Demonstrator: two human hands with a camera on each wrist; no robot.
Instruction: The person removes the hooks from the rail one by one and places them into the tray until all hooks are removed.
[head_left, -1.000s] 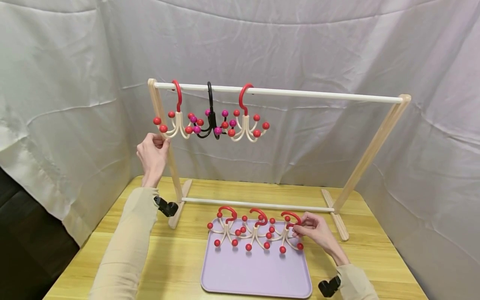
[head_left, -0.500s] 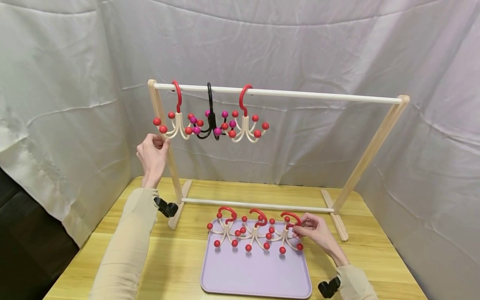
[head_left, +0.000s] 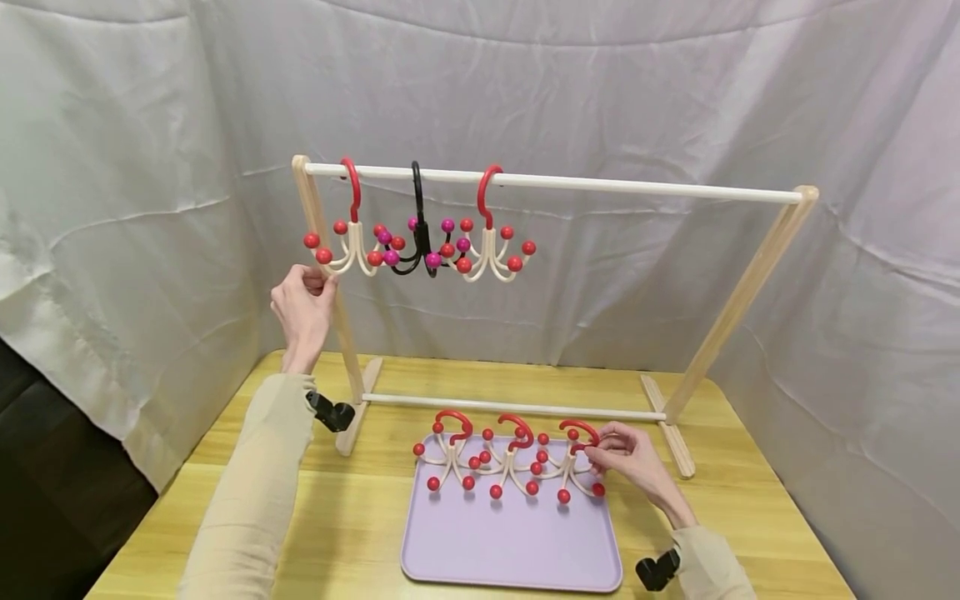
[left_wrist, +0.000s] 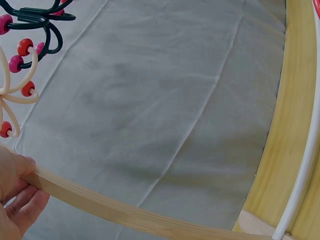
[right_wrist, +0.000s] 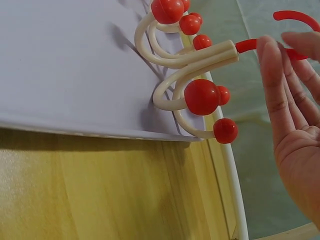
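Note:
At the left of the head view, my left hand (head_left: 302,310) pinches the wooden post (head_left: 343,337) of a hanging rack, just below the leftmost hanger. The left wrist view shows the thumb on one side of this post (left_wrist: 125,210) and the fingers on the other. My right hand (head_left: 637,465) holds the red hook (head_left: 579,427) of the rightmost octopus-style hanger on the lilac tray (head_left: 510,550). In the right wrist view, the hook (right_wrist: 294,15) passes between thumb and fingers; cream arms with red balls (right_wrist: 202,96) rest at the tray's edge.
Two more red-hooked hangers, a middle one (head_left: 512,462) and a left one (head_left: 451,454), lie on the tray. From the white top rail (head_left: 637,185) hang two cream hangers (head_left: 490,242) and a black one (head_left: 422,237) between them. Grey cloth surrounds the wooden table (head_left: 360,533).

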